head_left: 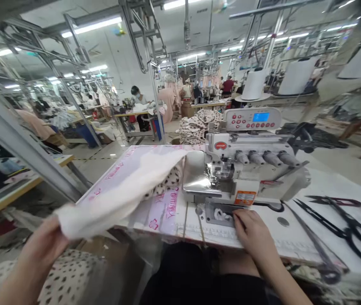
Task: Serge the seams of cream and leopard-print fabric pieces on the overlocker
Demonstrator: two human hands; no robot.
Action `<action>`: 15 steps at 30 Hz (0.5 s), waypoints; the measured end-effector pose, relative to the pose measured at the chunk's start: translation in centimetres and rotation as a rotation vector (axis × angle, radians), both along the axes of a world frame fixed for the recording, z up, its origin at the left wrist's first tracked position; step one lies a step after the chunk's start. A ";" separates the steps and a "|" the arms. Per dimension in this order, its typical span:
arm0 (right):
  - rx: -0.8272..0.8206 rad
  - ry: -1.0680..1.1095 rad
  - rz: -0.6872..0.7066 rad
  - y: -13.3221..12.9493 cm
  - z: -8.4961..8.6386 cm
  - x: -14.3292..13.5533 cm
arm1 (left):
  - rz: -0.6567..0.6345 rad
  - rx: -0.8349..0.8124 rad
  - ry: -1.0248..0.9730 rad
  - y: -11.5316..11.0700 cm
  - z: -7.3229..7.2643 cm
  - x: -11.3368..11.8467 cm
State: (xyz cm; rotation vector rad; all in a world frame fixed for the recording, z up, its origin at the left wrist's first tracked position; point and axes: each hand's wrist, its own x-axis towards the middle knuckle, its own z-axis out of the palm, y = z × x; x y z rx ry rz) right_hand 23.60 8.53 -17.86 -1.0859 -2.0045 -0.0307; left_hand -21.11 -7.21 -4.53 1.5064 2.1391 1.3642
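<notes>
My left hand (48, 239), partly blurred, is closed on the near end of a pale fabric piece (120, 195). The piece stretches in the air toward the overlock sewing machine (253, 148). Black-spotted fabric (170, 180) shows under its far end, beside the machine's metal plate. My right hand (252, 231) is at the front of the machine, fingers bent together at the right edge of a recessed tray (210, 212). Small white strips (223, 214) lie in that tray, by the fingertips. Whatever the right fingertips pinch is hidden.
Black scissors (347, 233) and thread snips (336, 201) lie right of the machine. Printed plastic sheeting (110, 178) covers the table's left side. A pile of spotted fabric (196, 127) stands behind; more spotted cloth (72, 271) hangs low left. Thread cones (253, 84) stand behind the machine.
</notes>
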 end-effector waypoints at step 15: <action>-0.192 0.125 0.271 -6.5 2.4 -9.9 | -0.599 0.039 0.228 14.8 -3.5 11.6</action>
